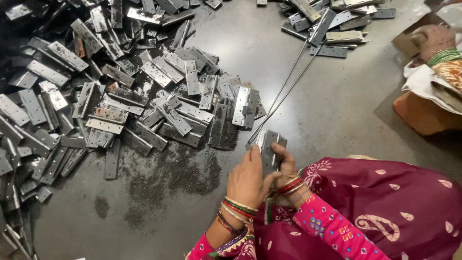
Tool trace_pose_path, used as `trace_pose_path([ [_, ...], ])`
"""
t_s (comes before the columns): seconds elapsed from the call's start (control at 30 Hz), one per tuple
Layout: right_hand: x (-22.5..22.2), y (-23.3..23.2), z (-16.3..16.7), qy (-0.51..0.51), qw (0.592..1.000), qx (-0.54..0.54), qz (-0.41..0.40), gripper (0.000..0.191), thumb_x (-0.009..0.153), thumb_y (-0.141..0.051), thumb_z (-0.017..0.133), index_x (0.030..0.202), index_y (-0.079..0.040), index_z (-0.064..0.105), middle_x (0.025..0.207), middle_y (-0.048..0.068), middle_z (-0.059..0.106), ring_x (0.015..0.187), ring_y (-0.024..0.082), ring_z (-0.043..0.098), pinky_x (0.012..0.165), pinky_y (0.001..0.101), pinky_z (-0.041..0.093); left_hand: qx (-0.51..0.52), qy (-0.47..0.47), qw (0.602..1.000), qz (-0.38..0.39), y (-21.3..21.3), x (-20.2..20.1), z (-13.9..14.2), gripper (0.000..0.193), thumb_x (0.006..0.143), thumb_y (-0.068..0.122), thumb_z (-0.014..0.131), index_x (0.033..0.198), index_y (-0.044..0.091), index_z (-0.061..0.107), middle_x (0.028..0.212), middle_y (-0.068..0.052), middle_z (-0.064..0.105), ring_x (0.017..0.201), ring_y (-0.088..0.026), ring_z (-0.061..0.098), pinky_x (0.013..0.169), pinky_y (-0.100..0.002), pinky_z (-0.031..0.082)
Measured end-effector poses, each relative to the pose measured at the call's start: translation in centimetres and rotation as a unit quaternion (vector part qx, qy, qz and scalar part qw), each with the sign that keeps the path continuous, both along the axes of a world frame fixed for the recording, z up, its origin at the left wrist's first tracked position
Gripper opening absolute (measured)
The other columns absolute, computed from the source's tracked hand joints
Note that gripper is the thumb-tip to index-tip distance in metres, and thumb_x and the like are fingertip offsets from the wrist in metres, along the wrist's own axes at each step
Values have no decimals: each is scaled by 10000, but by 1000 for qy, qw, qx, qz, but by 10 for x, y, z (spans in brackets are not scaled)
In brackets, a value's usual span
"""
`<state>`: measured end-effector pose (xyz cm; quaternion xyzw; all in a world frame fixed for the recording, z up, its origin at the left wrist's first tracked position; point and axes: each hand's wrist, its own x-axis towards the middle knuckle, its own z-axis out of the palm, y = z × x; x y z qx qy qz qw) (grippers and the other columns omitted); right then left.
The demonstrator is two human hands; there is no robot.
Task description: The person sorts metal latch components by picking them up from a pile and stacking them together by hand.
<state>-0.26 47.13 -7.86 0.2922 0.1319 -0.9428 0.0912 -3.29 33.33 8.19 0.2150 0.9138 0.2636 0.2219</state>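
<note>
Big pile of loose steel hinge leaves (96,96) covers the floor (337,110) from 9 to 12 o'clock; smaller stack (332,21) at 1 o'clock. Both hands sit at 6 o'clock, just above the lap.

Left hand (248,182) and right hand (285,174) both have a closed grip on one folded hinge (270,150), held upright between them. Two thin rods (288,84) run from the hinge's top edge out to the 1 o'clock stack.

Risks, as I judge them:
- Sheet edges look raw; bare fingers wrapped on the hinge could get cut if it slips.
- The rods are long and thin; side load likely bends one or kicks it off the knuckle line.
- Dark grit (178,173) on the floor at 7 o'clock means poor footing for parts.

Unclear: whether a rod tip is actually inside the hinge knuckle, since the hands cover it. Right fingers mostly hidden. Another person's arm (440,55) at 2 o'clock is cut off by the frame.
</note>
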Motion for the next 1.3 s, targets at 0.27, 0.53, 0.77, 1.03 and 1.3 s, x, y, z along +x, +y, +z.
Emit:
trace_pose_path([
  [0.27,-200,186,109,111,909,273,-295,466,806,-272,703,1194,-29,620,1068,173,713,943,381,739,852,555,668,258,221,939,48,13,-28,0,654,908,263,763,1417,-47,492,1550,-289,402,1315,-457,550,1018,-477,520],
  [0.53,-295,251,174,99,832,533,-118,587,851,-332,781,1297,-128,459,1307,121,589,1194,332,639,858,568,678,115,111,985,72,1,-52,-91,545,853,269,784,1291,23,573,1452,-243,494,1279,-435,517,1011,-495,465],
  [0.77,-163,151,93,96,833,535,101,493,914,-230,716,1292,61,590,1174,149,688,1052,258,742,766,370,666,73,164,981,71,-10,-59,-131,502,833,263,787,1245,39,609,1336,-191,593,1176,-394,573,961,-487,477],
  [1.03,-136,118,7,63,760,605,227,399,920,-225,736,1196,57,675,1056,151,755,925,210,756,700,329,653,-7,216,972,90,13,-129,-151,407,835,287,795,1130,53,640,1193,-122,646,1080,-332,582,878,-466,479],
  [1.3,-138,82,-38,180,642,710,226,422,892,-308,776,1161,11,707,1004,129,789,895,195,770,793,372,616,-146,245,956,73,93,-254,-160,447,826,474,761,1077,109,700,1192,-96,644,1214,-320,520,973,-513,400],
])
